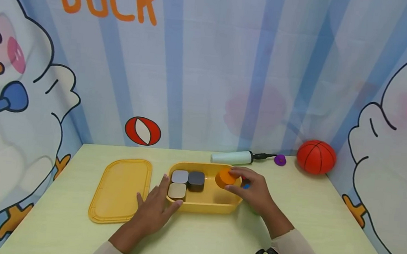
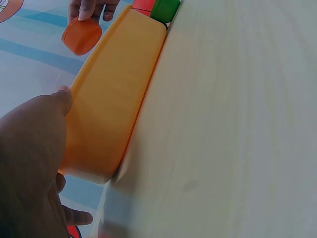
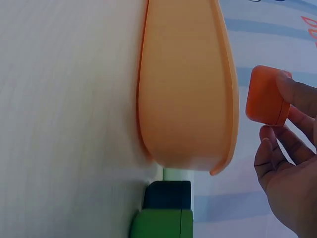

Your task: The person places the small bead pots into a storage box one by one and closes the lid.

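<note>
My right hand [image 1: 255, 190] pinches an orange rounded block [image 1: 224, 178] between thumb and fingers, above the right end of a yellow box [image 1: 206, 208]. In the right wrist view, the orange block [image 3: 266, 96] is higher than the rim of the box. My left hand [image 1: 153, 211] rests against the left end of the box, fingers spread and thumb at the near rim. Inside the box, at its left side, are a light grey block [image 1: 180, 176], a dark grey block [image 1: 196, 180] and a beige block [image 1: 177, 190].
A flat yellow lid [image 1: 120, 190] lies left of the box. Right of the box are a green block [image 3: 157, 223], a dark blue block [image 3: 168, 194] and a red block [image 2: 143, 5]. Along the back stand a pale pump [image 1: 231, 157], a purple piece [image 1: 280, 160] and a red ball [image 1: 316, 157].
</note>
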Demonstrator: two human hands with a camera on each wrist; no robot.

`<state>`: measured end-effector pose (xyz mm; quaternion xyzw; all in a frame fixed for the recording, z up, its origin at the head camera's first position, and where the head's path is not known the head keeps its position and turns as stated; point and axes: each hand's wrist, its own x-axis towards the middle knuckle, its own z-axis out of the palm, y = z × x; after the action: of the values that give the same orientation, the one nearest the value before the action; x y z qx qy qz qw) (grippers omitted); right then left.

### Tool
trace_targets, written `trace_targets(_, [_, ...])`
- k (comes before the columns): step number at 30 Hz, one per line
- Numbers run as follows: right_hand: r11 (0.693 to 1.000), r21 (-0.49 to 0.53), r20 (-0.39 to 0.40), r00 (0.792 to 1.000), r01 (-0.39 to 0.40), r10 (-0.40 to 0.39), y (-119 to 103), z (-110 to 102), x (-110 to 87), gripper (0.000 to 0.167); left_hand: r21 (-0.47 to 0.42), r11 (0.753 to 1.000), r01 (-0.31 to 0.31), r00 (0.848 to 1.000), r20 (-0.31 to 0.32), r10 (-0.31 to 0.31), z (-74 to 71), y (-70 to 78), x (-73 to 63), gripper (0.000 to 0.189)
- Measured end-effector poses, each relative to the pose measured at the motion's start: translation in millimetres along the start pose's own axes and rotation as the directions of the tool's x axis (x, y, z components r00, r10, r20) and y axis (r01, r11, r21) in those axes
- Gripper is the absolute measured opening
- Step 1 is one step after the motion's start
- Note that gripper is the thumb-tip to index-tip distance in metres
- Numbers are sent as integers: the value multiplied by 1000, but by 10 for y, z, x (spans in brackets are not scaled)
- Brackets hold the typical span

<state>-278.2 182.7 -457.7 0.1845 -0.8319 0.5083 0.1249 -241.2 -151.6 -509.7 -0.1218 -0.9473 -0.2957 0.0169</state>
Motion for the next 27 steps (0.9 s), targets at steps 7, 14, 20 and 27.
trace_targets(7, [998,-21,55,997,-52,53,-103,134,55,41,-6,1000,-3,1000,4,3,-4,17,5,97])
trace_targets(14, [995,-63,136,987,-73,81,-162,246,124,42,-8,1000,2,1000,5,-2,-9,13,-1,96])
trace_targets(20, [992,-106,168,982,-69,86,-149,331,162,40,-8,1000,1,1000,13,-1,-13,19,1,96])
trace_targets(27, [981,-152,186,972,-118,146,-160,417,191,38,1,1000,6,1000,14,-6,-7,12,6,96])
